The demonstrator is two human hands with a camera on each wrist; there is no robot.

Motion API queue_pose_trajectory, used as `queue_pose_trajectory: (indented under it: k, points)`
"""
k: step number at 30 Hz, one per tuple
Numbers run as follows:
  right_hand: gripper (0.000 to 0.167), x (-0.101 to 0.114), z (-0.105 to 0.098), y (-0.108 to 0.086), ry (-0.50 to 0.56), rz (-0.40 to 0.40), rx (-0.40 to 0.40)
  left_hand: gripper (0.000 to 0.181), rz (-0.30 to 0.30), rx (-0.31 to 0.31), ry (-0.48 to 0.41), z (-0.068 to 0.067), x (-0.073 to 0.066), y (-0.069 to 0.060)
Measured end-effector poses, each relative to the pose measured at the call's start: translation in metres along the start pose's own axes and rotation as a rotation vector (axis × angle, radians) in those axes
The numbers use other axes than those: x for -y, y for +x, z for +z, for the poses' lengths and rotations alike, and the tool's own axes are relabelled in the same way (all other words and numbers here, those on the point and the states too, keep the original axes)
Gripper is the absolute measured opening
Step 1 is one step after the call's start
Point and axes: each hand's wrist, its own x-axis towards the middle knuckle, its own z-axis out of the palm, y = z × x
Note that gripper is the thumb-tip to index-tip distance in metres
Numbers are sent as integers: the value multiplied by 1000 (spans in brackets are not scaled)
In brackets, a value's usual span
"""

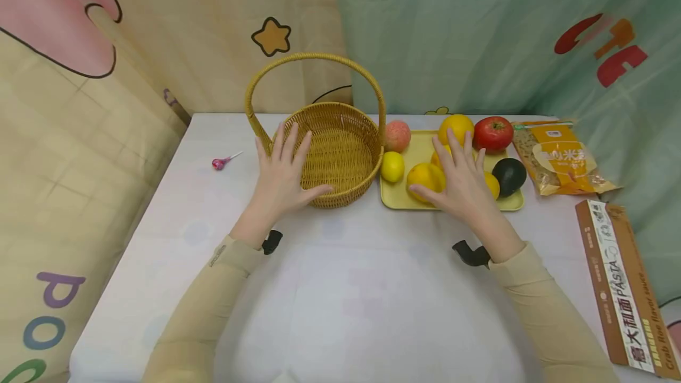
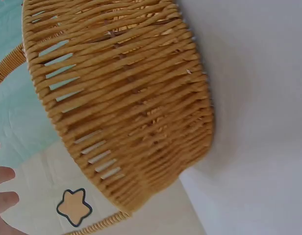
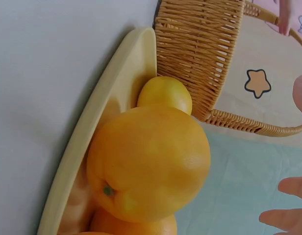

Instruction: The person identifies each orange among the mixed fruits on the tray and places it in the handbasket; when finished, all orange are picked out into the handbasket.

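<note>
My left hand (image 1: 284, 173) is spread over the left front side of a wicker basket (image 1: 340, 152) with a tall arched handle. Nothing is held in it; its fingertips (image 2: 5, 200) edge into the left wrist view. Over a yellow tray (image 1: 396, 201) of fruit hovers my right hand (image 1: 464, 185), fingers apart and empty. Around it are oranges (image 3: 151, 161), a lemon (image 1: 392, 166), a peach (image 1: 397, 136), a red fruit (image 1: 493, 134) that may be a pomegranate, and a dark avocado-like fruit (image 1: 509, 177). The hand partly hides some of the oranges.
A wrapped lollipop (image 1: 220, 164) lies left of the basket. To the tray's right is a bag of grain (image 1: 558, 158), with a long brown pasta box (image 1: 625, 288) nearer the front. Curtains (image 1: 452, 34) stand behind and beside the white table (image 1: 362, 300).
</note>
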Motion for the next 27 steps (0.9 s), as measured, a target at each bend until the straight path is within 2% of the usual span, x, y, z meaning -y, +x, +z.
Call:
queue_pose_trajectory:
  k: [7,12,16,20,24,27]
  points:
    - [93,-2,5,-5,56,-7,-37,117,-64,-3,-88,5,10,-16]
    - [87,-2,9,-8,101,30,-42,117,-132,-13,-173,8,17,-29]
    - [84,-2,13,-10,137,67,-46,107,-201,-33,-261,12,24,-39]
    - [84,-2,16,-12,186,135,-20,87,-289,-38,-352,15,29,-45]
    - [83,-4,19,-14,219,191,-11,78,-407,-36,-467,17,32,-47]
    - [81,-5,22,-15,230,209,-18,74,-501,-38,-586,20,36,-47]
